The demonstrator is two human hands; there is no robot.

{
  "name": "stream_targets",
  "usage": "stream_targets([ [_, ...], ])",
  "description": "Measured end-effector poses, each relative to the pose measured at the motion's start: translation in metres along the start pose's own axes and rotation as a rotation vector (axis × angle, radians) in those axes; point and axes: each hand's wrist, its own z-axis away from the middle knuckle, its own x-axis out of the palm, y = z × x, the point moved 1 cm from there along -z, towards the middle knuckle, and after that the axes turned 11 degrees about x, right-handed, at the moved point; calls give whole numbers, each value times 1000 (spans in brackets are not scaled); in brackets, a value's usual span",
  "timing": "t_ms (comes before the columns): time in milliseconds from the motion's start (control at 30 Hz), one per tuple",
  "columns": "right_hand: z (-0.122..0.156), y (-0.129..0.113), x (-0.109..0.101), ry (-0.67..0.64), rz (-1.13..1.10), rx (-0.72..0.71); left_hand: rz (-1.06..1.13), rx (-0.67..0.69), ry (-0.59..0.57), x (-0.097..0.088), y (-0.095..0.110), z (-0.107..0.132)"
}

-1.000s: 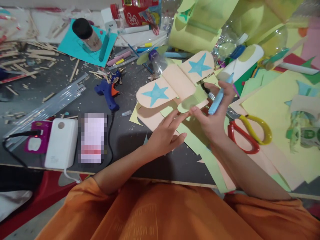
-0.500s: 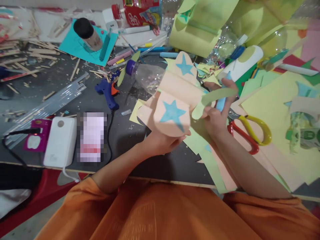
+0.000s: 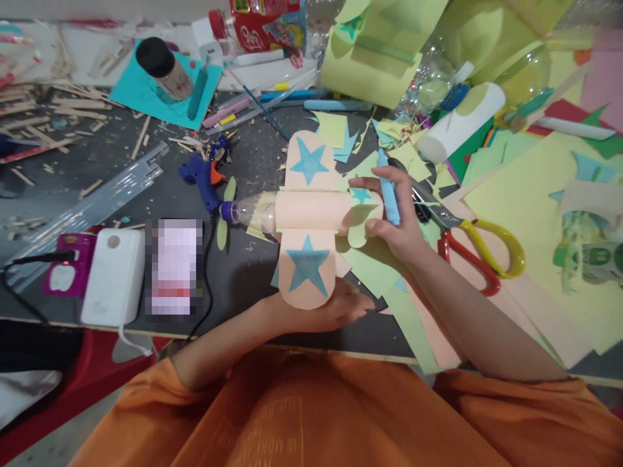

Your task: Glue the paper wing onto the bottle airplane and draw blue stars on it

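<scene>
A toy plane (image 3: 311, 211) made from a clear plastic bottle and peach paper lies in front of me, its wings bearing blue stars. The purple bottle cap (image 3: 228, 212) with a green propeller (image 3: 222, 235) points left. My left hand (image 3: 335, 308) is partly beneath the near wing, fingers stretched out to the right. Between the fingers of my right hand (image 3: 402, 224) is a light blue marker (image 3: 388, 188). Thumb and fingertips of that hand are at the plane's green tail piece (image 3: 359, 224), which carries a small blue star.
Red-and-yellow-handled scissors (image 3: 467, 250) lie right of my right hand, on paper scraps. Left of the plane are a blue glue gun (image 3: 202, 181), a phone (image 3: 174, 266) and a white power bank (image 3: 114, 275). Wood sticks (image 3: 78, 104) and a black-lidded jar (image 3: 165, 68) are at back left.
The plane has gone from tilted and raised to level, moving nearer to me. My left hand's fingers have straightened. My right hand has shifted left with the marker, at the tail.
</scene>
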Motion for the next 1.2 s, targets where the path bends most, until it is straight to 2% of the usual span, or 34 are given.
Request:
stream_targets([
  [67,0,1,0,-14,-14,15,9,78,-107,-12,9,10],
  [167,0,2,0,-27,-59,5,65,-104,-137,-45,15,28],
  [267,-1,2,0,-21,-95,0,98,-208,-32,-77,12,42],
  [367,-4,2,2,-5,-104,1,-157,-324,270,-92,-1,48],
  [433,-4,3,3,0,-119,8,-410,-326,500,-91,-10,46],
  [467,-4,4,4,2,-126,12,-498,-288,517,-88,-15,43],
  [600,-5,4,4,22,-138,2,-607,-67,297,-71,-27,26],
  [667,-8,2,3,59,-121,-8,-602,-35,259,-65,-32,19],
  [833,-29,1,0,182,-78,26,-613,-195,338,-55,-46,8],
  [933,-39,1,0,213,-55,61,-606,-233,380,-49,-48,7],
  [1067,-42,-1,3,226,-66,93,-620,-191,399,-46,-46,10],
  [1200,-41,-15,-1,260,-229,67,-680,-154,408,-45,-46,12],
])
